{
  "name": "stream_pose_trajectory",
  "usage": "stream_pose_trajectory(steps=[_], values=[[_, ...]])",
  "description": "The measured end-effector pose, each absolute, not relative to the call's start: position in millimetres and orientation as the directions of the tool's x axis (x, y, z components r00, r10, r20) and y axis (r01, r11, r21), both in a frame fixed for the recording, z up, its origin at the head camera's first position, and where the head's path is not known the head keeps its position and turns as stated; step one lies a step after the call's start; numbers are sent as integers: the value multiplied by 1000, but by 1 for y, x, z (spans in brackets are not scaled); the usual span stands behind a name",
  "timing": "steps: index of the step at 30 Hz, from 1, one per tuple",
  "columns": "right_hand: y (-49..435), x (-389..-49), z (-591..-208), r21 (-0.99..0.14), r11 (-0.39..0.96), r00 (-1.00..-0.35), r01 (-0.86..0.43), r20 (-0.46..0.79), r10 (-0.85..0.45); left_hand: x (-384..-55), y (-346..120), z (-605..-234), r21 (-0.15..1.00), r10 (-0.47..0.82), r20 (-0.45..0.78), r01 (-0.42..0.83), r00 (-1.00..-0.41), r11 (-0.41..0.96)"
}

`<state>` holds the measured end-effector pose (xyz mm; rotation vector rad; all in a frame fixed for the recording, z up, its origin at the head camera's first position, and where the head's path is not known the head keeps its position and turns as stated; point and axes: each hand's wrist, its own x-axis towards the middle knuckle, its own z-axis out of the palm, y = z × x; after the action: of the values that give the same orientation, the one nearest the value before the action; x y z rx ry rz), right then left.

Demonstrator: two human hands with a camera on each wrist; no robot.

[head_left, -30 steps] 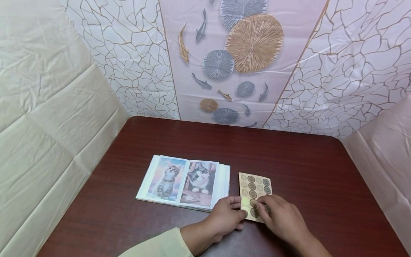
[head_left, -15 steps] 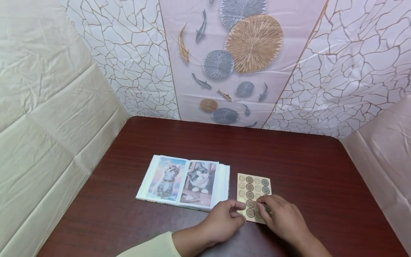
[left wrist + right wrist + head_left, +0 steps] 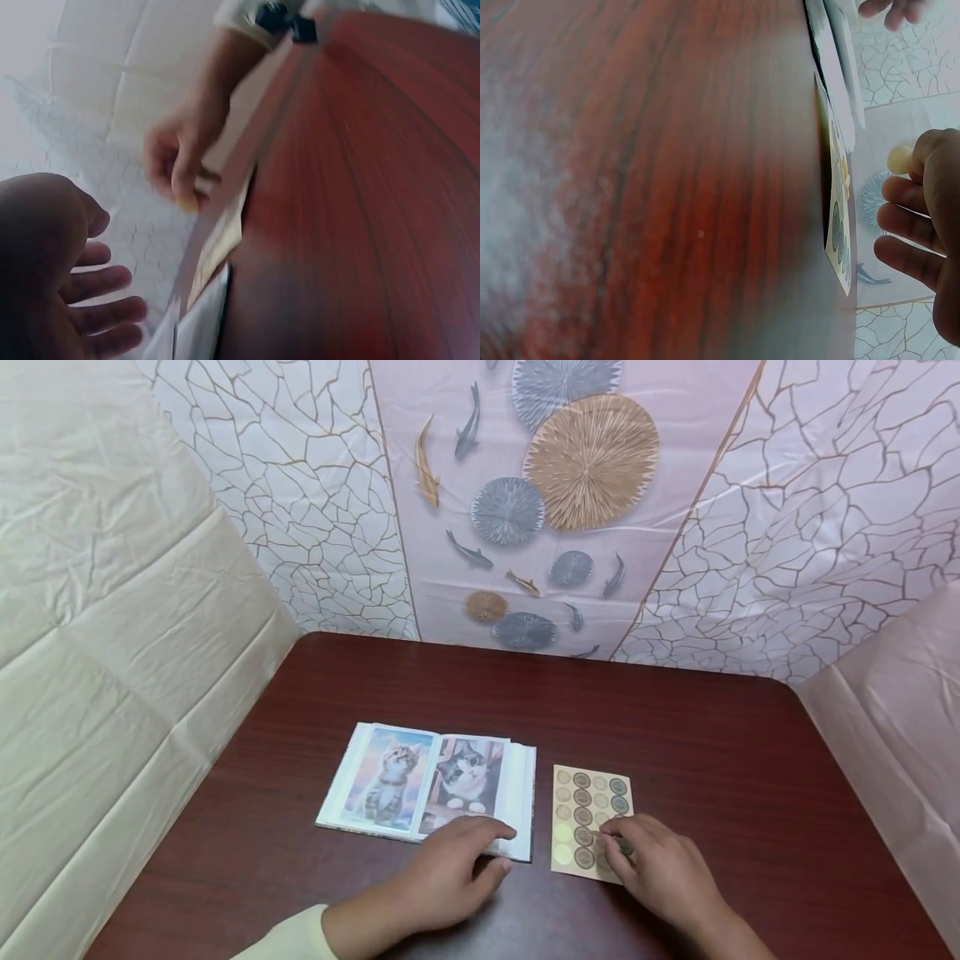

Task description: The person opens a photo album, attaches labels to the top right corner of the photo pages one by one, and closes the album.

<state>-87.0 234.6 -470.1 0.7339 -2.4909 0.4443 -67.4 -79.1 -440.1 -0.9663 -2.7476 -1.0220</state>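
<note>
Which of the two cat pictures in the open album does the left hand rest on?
The right-page picture, the black-and-white cat; the left hand covers its lower edge, clear of the tabby picture.

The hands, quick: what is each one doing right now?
Left hand: open, fingers resting on the photo album.
Right hand: pinching a round pale sticker just above the sticker sheet.

Sticker sheet (image 3: 592,821) right of album (image 3: 427,787)

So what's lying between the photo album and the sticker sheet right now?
Nothing: in the head view only a narrow strip of bare table separates the photo album from the sticker sheet; they lie apart.
</note>
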Motion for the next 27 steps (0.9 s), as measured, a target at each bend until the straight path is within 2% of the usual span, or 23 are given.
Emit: stream_pose_trajectory(steps=[4,9,16,27], values=[[235,-87,-470,-164,803,-729,-574,548,-409,-73,-103,-449,416,545,306,625,-781,661],[238,-87,-470,-171,808,-737,-565,545,-400,-76,-132,-463,314,488,286,561,-825,766],[239,-89,-469,-165,811,-737,-561,545,-399,-74,-153,-477,278,429,110,443,-896,853],[230,-102,-463,-138,765,-671,-629,593,-445,-68,-167,-477,269,450,-82,415,-889,869]])
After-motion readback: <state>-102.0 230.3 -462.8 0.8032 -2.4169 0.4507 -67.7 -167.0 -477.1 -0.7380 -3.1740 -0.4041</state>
